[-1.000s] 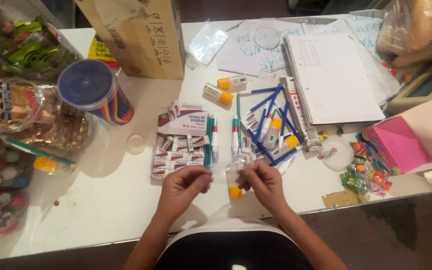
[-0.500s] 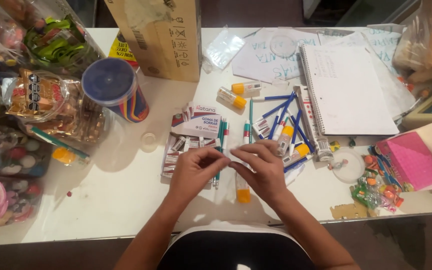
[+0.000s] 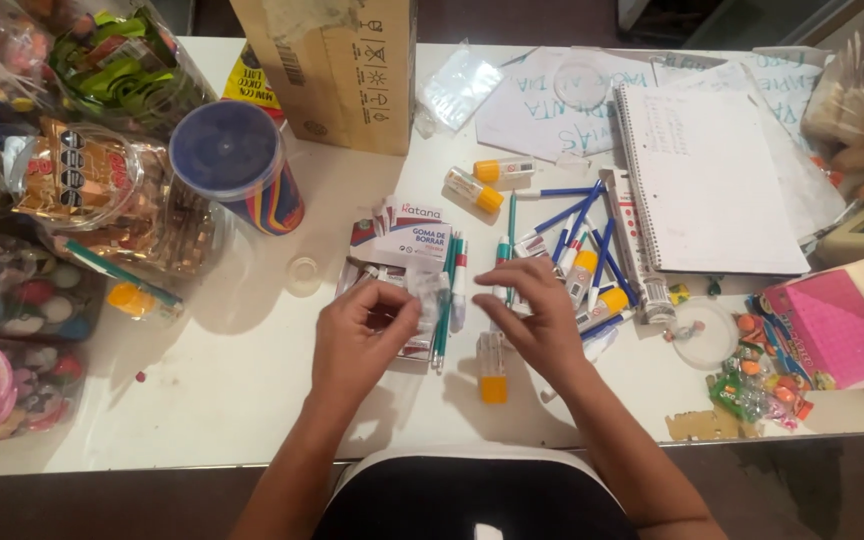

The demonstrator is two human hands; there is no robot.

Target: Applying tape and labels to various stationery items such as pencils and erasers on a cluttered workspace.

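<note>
White tabletop (image 3: pixel 252 400): smooth and matte, crowded with stationery from 9 o'clock round to 3 o'clock.
Left hand (image 3: pixel 360 335): fingers are curled together and pinched on a small clear crinkled wrapper (image 3: pixel 430 292), just above the eraser box.
Right hand (image 3: pixel 537 315): fingers are bent and spread slightly, with the tips set down among the pens; whether anything is clamped between them cannot be told.
Eraser box (image 3: pixel 404 235): flat printed cardboard, white and red, lying at 12 o'clock of the left hand, with small wrapped erasers spilled beside it.
Green pens (image 3: pixel 446 300): slim hard plastic barrels, laid side by side between the two hands.
Glue stick (image 3: pixel 492 368): a clear tube with an orange cap, lying at 6 o'clock of the right hand, just beside the wrist.
Blue pens (image 3: pixel 582 225): a loose crossed heap at 1 o'clock of the right hand, touching one another.
Notebook (image 3: pixel 702 175): spiral-bound paper, open flat at 2 o'clock.
Blue-lidded tube (image 3: pixel 242 165): an upright striped cylinder at 10 o'clock.
Risk: the thin wrapper could probably be torn or let slip, since it is held only at the fingertips.
Risk: the round pens could likely be rolled or scattered by a sweep of the right wrist, and the glue stick nudged toward the table edge.
</note>
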